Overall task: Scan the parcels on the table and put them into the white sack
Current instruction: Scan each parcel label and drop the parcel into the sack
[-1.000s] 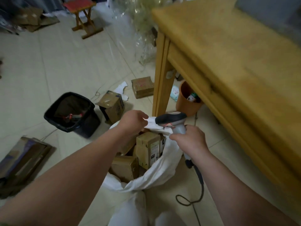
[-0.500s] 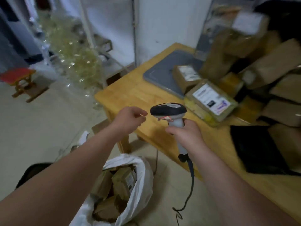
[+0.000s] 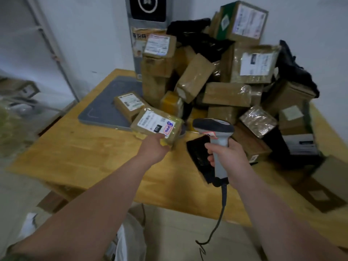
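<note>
A heap of taped brown parcels (image 3: 227, 95) and black bags covers the back right of the wooden table (image 3: 79, 147). My left hand (image 3: 153, 149) grips the near edge of a flat brown parcel (image 3: 157, 125) with a white label and handwritten marks, at the front of the heap. My right hand (image 3: 228, 157) holds a grey handheld scanner (image 3: 214, 132) by its handle, head pointing left toward that parcel. The rim of the white sack (image 3: 130, 240) shows below the table edge between my arms.
A grey scale platform (image 3: 105, 110) lies on the table's far left with a small labelled parcel (image 3: 130, 104) on it; its display column (image 3: 148, 19) rises behind. A black bag (image 3: 199, 153) lies under the scanner. The scanner cable (image 3: 216, 227) hangs down to the floor.
My view has swung up from the sack to the table. My left hand has reached forward and taken hold of the labelled parcel. My right hand keeps the scanner.
</note>
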`<state>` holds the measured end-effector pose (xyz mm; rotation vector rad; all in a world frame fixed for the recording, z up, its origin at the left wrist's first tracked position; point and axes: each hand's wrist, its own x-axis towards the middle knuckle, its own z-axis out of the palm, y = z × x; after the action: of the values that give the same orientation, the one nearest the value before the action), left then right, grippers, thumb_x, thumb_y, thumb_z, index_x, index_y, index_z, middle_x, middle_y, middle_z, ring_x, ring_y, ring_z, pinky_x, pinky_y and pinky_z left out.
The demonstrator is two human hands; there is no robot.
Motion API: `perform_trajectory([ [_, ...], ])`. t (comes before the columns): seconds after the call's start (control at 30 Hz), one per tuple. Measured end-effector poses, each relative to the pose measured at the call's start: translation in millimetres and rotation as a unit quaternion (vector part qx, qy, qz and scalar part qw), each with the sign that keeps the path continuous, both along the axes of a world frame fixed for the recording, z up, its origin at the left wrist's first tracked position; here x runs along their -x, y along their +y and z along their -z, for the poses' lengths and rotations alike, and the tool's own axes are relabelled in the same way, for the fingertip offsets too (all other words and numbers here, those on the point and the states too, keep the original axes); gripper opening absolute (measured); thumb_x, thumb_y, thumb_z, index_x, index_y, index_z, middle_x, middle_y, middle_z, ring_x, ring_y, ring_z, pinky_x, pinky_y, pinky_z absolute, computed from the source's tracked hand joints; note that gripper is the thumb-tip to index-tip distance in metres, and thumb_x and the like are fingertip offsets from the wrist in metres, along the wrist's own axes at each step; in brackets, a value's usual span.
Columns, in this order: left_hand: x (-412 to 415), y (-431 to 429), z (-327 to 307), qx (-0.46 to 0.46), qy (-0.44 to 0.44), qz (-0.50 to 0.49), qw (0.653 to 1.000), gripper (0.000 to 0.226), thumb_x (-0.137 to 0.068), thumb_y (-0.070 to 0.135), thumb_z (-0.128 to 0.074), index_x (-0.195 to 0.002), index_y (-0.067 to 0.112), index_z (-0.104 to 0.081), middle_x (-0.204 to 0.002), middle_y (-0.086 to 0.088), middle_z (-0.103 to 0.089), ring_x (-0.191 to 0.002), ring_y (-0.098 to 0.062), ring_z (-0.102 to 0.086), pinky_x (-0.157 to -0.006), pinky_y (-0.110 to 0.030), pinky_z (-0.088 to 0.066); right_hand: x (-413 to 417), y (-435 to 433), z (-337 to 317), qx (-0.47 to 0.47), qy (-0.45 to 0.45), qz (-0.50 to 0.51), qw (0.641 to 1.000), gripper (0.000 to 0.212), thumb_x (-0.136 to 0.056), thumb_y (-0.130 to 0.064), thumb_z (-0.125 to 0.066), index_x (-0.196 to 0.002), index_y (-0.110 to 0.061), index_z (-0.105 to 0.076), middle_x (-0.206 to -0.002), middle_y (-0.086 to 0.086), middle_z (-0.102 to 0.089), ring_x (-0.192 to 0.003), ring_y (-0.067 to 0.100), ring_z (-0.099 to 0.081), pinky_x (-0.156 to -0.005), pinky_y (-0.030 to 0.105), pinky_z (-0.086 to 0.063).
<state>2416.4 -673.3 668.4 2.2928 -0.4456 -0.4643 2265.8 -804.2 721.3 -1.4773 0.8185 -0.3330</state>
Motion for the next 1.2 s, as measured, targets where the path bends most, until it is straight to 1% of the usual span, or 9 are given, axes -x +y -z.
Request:
perform_trajectory([
  [0.1, -12.7, -26.8, 16.8, -0.007, -0.009, -0.065, 0.998, 0.075, -0.086, 0.028, -0.069, -0.149, 0.014, -0.031, -0.147, -0.015, -0.033, -0.126, -0.031, -0.042, -0.087, -0.031, -0.045, -6.7, -24.9, 2.2, -0.018, -0.015, 0.006, 1.000, 0.013, -0.086, -0.010, -0.069, -0.093, -0.016, -0.059, -0.076, 0.005, -0.060, -0.063, 0.015, -0.056, -0.056, 0.024, -0.048],
  [0.17, -24.5, -38.3, 29.4, 0.039, 0.026, -0.155, 0.987, 0.081, -0.078, 0.031, -0.075, -0.146, 0.014, -0.034, -0.139, -0.014, -0.040, -0.127, -0.032, -0.037, -0.094, -0.037, -0.047, -17.5, -40.1, 5.9, -0.029, -0.022, -0.004, 0.999, 0.013, -0.086, -0.010, -0.069, -0.095, -0.015, -0.060, -0.079, 0.005, -0.061, -0.062, 0.014, -0.057, -0.056, 0.023, -0.048],
  [0.3, -40.9, -48.5, 41.5, 0.202, 0.206, -0.325, 0.901, 0.067, -0.081, 0.027, -0.074, -0.138, 0.012, -0.043, -0.131, -0.007, -0.053, -0.112, -0.028, -0.052, -0.079, -0.042, -0.054, -43.6, -65.5, 17.9, -0.056, -0.023, -0.027, 0.998, 0.016, -0.085, -0.011, -0.069, -0.098, -0.017, -0.062, -0.083, 0.005, -0.062, -0.063, 0.013, -0.058, -0.058, 0.024, -0.049],
  [0.43, -49.7, -59.0, 52.8, 0.257, 0.306, -0.346, 0.849, 0.053, -0.092, 0.025, -0.065, -0.139, 0.017, -0.043, -0.134, -0.005, -0.049, -0.123, -0.029, -0.050, -0.091, -0.046, -0.051, -71.6, -81.7, 35.8, -0.088, -0.019, -0.061, 0.994, 0.019, -0.085, -0.012, -0.070, -0.102, -0.017, -0.063, -0.083, 0.004, -0.062, -0.067, 0.014, -0.059, -0.062, 0.026, -0.050],
  [0.7, -56.1, -82.6, 68.8, 0.398, 0.319, -0.326, 0.796, 0.087, -0.093, 0.028, -0.062, -0.148, 0.053, 0.000, -0.146, -0.005, -0.044, -0.114, -0.028, -0.054, -0.104, -0.056, -0.040, -97.4, -96.0, 56.8, -0.150, -0.005, -0.111, 0.982, 0.020, -0.085, -0.012, -0.070, -0.104, -0.016, -0.063, -0.085, 0.004, -0.064, -0.067, 0.012, -0.059, -0.061, 0.025, -0.051],
  [0.83, -52.8, -96.7, 65.1, 0.427, 0.316, -0.366, 0.764, 0.075, -0.087, 0.018, -0.065, -0.146, 0.039, -0.023, -0.134, -0.007, -0.051, -0.104, -0.031, -0.059, -0.081, -0.047, -0.053, -93.1, -103.0, 54.6, -0.162, -0.011, -0.127, 0.978, 0.015, -0.087, -0.014, -0.068, -0.101, -0.016, -0.063, -0.086, 0.005, -0.069, -0.069, 0.014, -0.060, -0.064, 0.027, -0.051],
  [0.9, -46.1, -91.0, 64.5, 0.414, 0.311, -0.382, 0.766, 0.061, -0.084, 0.020, -0.066, -0.138, 0.029, -0.039, -0.126, -0.007, -0.057, -0.099, -0.029, -0.061, -0.070, -0.039, -0.054, -89.0, -105.9, 51.0, -0.163, -0.015, -0.138, 0.977, 0.016, -0.087, -0.014, -0.068, -0.103, -0.015, -0.064, -0.081, 0.005, -0.070, -0.066, 0.013, -0.059, -0.061, 0.026, -0.050],
  [1.07, -23.2, -46.4, 65.8, 0.362, 0.294, -0.333, 0.820, 0.050, -0.082, 0.016, -0.066, -0.130, 0.017, -0.053, -0.116, -0.005, -0.064, -0.105, -0.026, -0.061, -0.084, -0.043, -0.053, -76.4, -99.1, 35.0, -0.124, -0.025, -0.177, 0.976, 0.012, -0.088, -0.020, -0.068, -0.097, -0.012, -0.064, -0.069, 0.004, -0.064, -0.057, 0.013, -0.054, -0.054, 0.025, -0.046],
  [1.2, -8.2, -5.5, 55.6, 0.353, 0.272, -0.286, 0.848, 0.055, -0.070, 0.014, -0.071, -0.124, 0.019, -0.059, -0.112, -0.006, -0.070, -0.101, -0.027, -0.064, -0.078, -0.042, -0.056, -70.5, -75.3, 16.4, -0.062, -0.025, -0.222, 0.973, 0.011, -0.088, -0.021, -0.069, -0.089, -0.011, -0.065, -0.065, 0.005, -0.062, -0.053, 0.012, -0.054, -0.050, 0.024, -0.046],
])
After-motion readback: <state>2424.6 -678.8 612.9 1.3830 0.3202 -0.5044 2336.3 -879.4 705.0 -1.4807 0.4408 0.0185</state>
